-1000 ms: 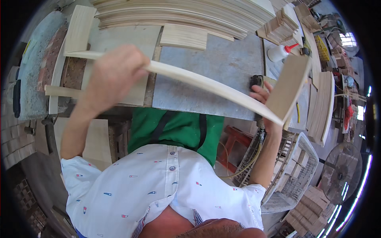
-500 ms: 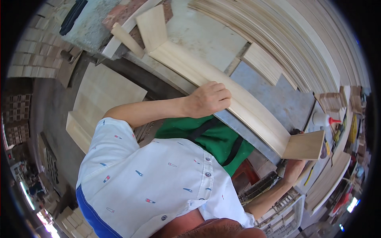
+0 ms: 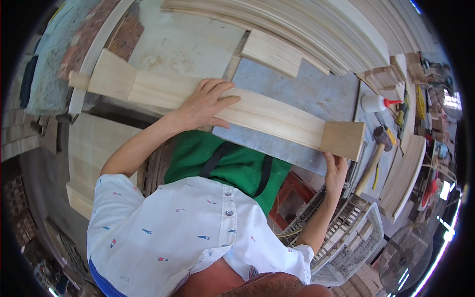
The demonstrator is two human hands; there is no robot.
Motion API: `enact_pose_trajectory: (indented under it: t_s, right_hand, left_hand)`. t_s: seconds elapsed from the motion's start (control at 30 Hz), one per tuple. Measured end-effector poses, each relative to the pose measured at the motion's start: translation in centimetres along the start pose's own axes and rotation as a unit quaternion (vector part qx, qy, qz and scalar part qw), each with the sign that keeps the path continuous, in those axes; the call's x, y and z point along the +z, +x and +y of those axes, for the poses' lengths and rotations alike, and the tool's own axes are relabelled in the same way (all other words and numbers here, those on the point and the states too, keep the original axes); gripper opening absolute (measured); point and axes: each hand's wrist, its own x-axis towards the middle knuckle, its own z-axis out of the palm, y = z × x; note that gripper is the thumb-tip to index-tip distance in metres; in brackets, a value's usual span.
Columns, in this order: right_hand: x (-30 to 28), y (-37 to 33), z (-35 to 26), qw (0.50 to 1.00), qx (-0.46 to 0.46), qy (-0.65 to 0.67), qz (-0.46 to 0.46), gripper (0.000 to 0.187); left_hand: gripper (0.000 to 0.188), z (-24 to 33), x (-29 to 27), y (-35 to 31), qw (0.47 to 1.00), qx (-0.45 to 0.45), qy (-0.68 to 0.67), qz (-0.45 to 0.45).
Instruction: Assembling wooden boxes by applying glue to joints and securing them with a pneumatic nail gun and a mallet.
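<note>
A long pale wooden board (image 3: 277, 116) lies across the workbench in front of me. A short end board (image 3: 111, 76) joins it at the left, and another short end board (image 3: 343, 140) joins it at the right, so they form a three-sided wooden frame. My left hand (image 3: 205, 104) rests over the long board left of its middle, fingers stretched out and thumb apart. At the lower corner of the right end board, my right hand (image 3: 336, 171) grips the frame with thumb and fingertips; part of its grip is hidden. A small wood strip (image 3: 79, 80) sits beside the left end board.
Long stacked boards (image 3: 277, 37) run along the back, with a short plank (image 3: 272, 52) before them. At the right are a white glue bottle (image 3: 373, 103) with a red tip, a mallet (image 3: 381, 141) and a grey plastic crate (image 3: 368, 247). Green cloth (image 3: 222, 163) covers my lap.
My view has turned, and the frame now lies more level across it. My left hand has gone from curled at the board's near edge to spread over it. More of my right hand shows.
</note>
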Motion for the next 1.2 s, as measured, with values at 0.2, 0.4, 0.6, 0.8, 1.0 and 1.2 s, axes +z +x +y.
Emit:
enact_pose_trajectory:
  t_s: [0.2, 0.4, 0.6, 0.8, 1.0, 1.2]
  right_hand:
    - [-6.0, -0.5, -7.3, 0.989, -0.061, -0.103, 0.082, 0.034]
    - [-6.5, 5.2, -15.5, 0.952, -0.199, -0.219, 0.074, 0.042]
    - [-4.1, 17.6, -20.2, 0.863, -0.329, -0.378, 0.064, 0.059]
    - [-6.3, 27.8, -18.7, 0.86, -0.256, -0.439, -0.035, 0.085]
    - [-8.2, 30.9, -18.5, 0.886, -0.203, -0.408, -0.091, 0.079]
    - [-7.2, 30.1, -18.7, 0.849, -0.238, -0.464, -0.086, 0.076]
  left_hand:
    - [0.069, -0.3, -0.4, 1.0, 0.999, 0.016, -0.028, -0.011]
    - [0.069, 0.0, -0.5, 1.5, 0.999, 0.012, -0.03, -0.014]
    - [0.068, 0.2, -0.8, 1.2, 0.999, -0.014, -0.037, -0.024]
    - [0.067, -0.6, 0.1, 1.2, 0.999, 0.018, -0.043, 0.004]
    - [0.065, -0.9, 0.0, 0.0, 0.998, -0.002, -0.038, 0.045]
    - [0.067, -0.9, 0.4, -0.4, 0.997, 0.019, -0.053, 0.05]
